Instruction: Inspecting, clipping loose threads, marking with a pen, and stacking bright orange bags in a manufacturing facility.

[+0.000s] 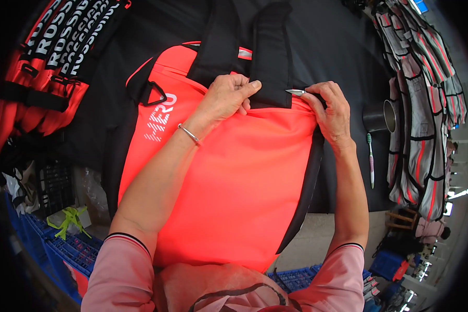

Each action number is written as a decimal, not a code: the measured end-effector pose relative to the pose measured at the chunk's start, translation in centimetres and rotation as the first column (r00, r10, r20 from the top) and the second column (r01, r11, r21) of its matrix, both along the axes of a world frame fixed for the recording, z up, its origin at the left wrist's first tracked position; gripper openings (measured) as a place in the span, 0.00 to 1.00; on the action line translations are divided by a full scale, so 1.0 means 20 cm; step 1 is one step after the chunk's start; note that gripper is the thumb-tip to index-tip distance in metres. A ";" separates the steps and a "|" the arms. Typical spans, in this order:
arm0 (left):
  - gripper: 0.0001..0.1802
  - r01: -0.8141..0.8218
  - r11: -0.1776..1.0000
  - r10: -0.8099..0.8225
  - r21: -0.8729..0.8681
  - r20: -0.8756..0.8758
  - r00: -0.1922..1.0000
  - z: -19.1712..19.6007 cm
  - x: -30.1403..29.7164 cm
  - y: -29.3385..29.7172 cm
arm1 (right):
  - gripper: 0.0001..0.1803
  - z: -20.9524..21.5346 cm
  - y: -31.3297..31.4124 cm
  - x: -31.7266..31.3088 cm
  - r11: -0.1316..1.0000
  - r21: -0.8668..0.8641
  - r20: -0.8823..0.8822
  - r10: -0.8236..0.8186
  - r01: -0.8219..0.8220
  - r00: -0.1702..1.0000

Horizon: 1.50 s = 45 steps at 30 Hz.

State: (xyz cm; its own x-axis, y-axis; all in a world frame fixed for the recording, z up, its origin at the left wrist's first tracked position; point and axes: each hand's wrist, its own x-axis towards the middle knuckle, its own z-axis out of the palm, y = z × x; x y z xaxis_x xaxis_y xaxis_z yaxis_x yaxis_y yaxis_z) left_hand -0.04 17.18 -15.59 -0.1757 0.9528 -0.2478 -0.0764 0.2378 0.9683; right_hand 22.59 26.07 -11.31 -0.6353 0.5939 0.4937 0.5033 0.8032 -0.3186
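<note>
A bright coral-orange bag [234, 171] with black side panels lies before me, reaching to my lap. Two padded black shoulder straps [271, 57] run away from its far part. My left hand [226, 98] rests on the bag beside the straps, its fingers curled and thumb pointing right; what they pinch, if anything, is hidden. To the right, my right hand [328, 106] is closed around a small tool with a pointed silver tip [295, 92]. That tip points left, at the edge of the right strap. Most of the tool is hidden in the hand.
A black-covered table [343, 47] lies under the bag. On it are a metal cup [389, 115] lying sideways, a toothbrush [371, 161] and stacked grey pieces with orange stripes [421, 135] at right. Coral-and-black pieces [41, 99] pile up at left. Blue crates [73, 255] stand lower left.
</note>
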 end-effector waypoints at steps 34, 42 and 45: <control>0.18 0.430 0.858 0.293 0.280 -0.955 0.038 0.15 -0.30 -0.34 | 0.10 0.02 -0.16 -0.34 0.873 -0.409 -0.236 -0.384 0.267 0.893; 0.12 0.301 0.946 -0.259 -0.120 -0.838 0.481 0.07 -0.21 -0.70 | 0.06 -0.08 -0.22 -0.32 0.881 -0.337 -0.107 -0.385 0.330 0.917; 0.10 0.459 0.763 0.392 0.454 -0.891 0.229 0.10 -0.26 -0.51 | 0.05 -0.10 -0.23 -0.32 0.898 -0.323 -0.122 -0.353 0.299 0.928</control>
